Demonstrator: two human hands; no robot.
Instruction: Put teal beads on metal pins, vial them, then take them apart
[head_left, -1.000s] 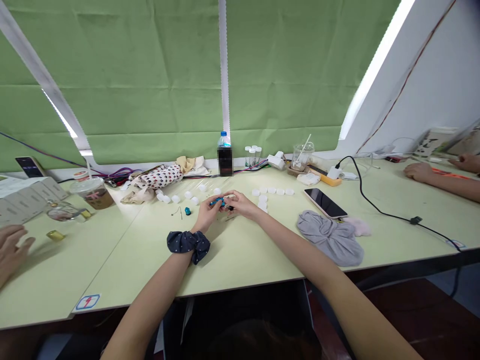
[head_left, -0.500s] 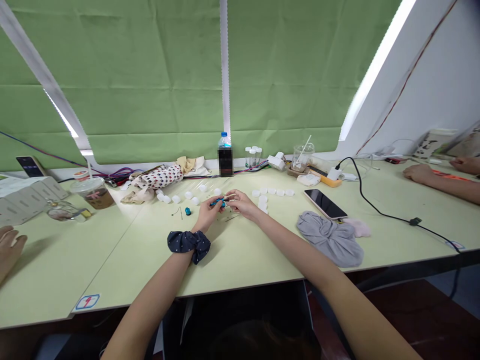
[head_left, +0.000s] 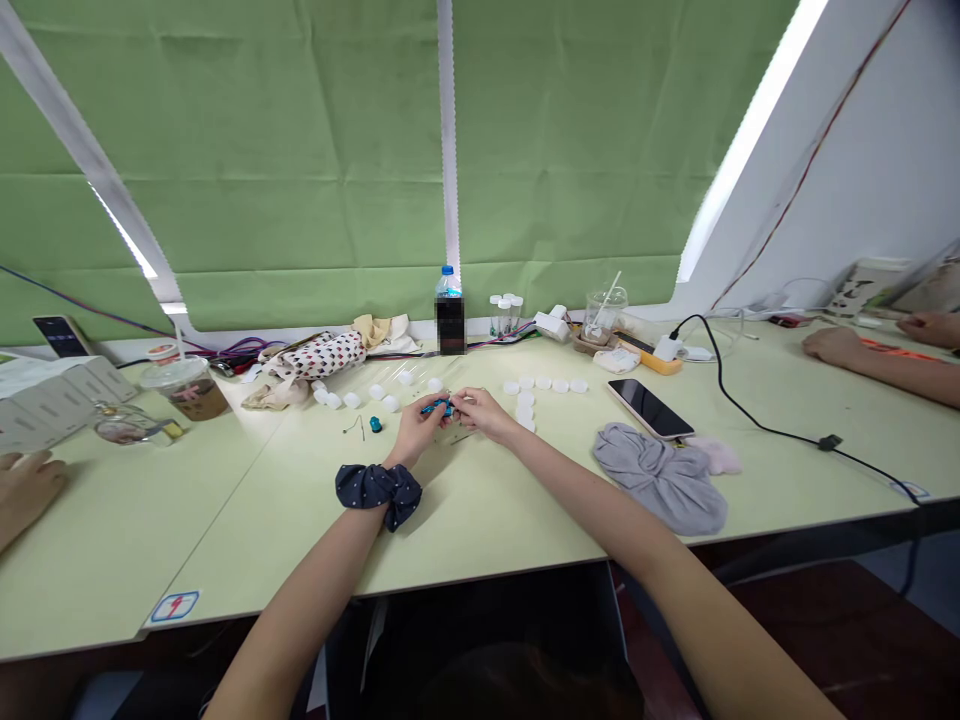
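My left hand (head_left: 415, 430) and my right hand (head_left: 474, 411) meet above the pale green table (head_left: 480, 510), both pinched on a small blue object (head_left: 437, 407) held between their fingertips. A dark dotted scrunchie (head_left: 377, 490) sits on my left wrist. A second small blue piece (head_left: 375, 424) and a thin bent wire (head_left: 355, 426) lie on the table just left of my hands. White round caps (head_left: 546, 383) lie in rows to the right and more white caps (head_left: 352, 399) to the left.
A grey cloth (head_left: 661, 478) and a phone (head_left: 649, 406) lie at the right, with a black cable (head_left: 757, 418) beyond. A water bottle (head_left: 450, 310), vials (head_left: 505, 312) and a patterned pouch (head_left: 319, 354) stand at the back. Other people's hands show at far left (head_left: 26, 490) and far right (head_left: 836, 345).
My hands stay pinched on the blue object with only slight finger shifts. The other person's hand at far left has pulled back and curled; a small yellow item near it is gone.
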